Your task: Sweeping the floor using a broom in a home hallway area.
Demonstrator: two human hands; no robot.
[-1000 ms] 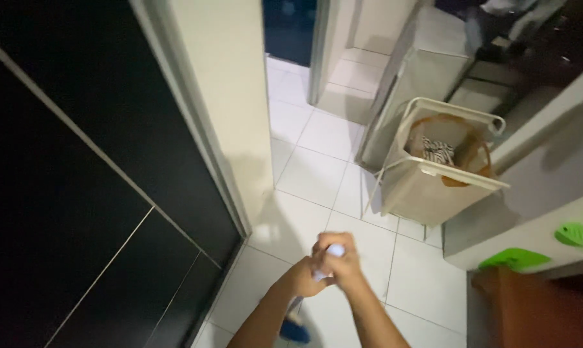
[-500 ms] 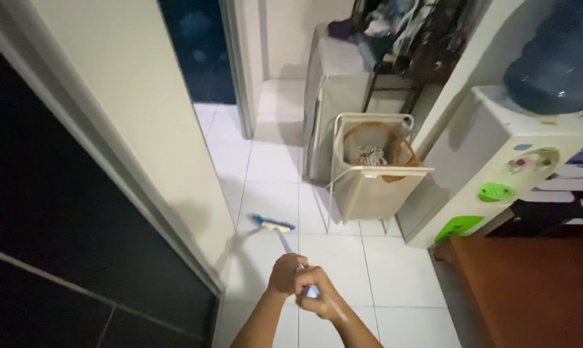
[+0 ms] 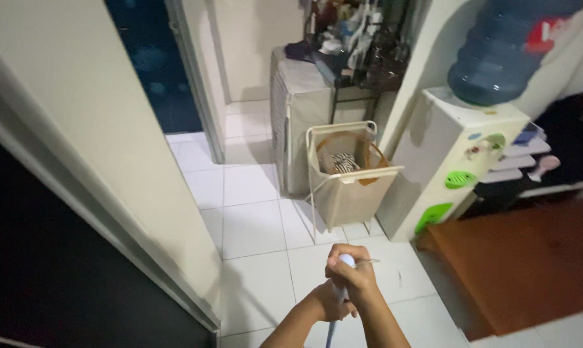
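- A pale, rounded-tipped mop handle (image 3: 340,293), light blue along its shaft, stands close to the person's body, low in the middle of the head view, over the white tiled floor (image 3: 253,225).
- Only the top of the handle and a short stretch of shaft below the hands show; the mop head is out of sight beneath the lower edge of the view.
- The right hand (image 3: 354,276) is wrapped around the very top of the handle, fingers curled shut on it, the pale tip peeping out above the knuckles.
- The left hand (image 3: 327,303) grips the same handle just under the right one, closed around it, the two hands touching.
- Beyond the hands stands a beige fabric laundry hamper on a thin white frame (image 3: 346,177), with a striped cloth inside, just beside a white water dispenser with green taps (image 3: 456,164) that carries a large blue bottle (image 3: 497,48).
- A brown wooden surface (image 3: 530,258) lies to the right of the hands, and a cream wall (image 3: 98,142) to the left.
- Half a second ago the blue and yellow mop head was stretched out on the tiles ahead of the hands; now it is hidden, the handle is pulled in steeply, and the view has swung to the right, showing more of the dispenser.
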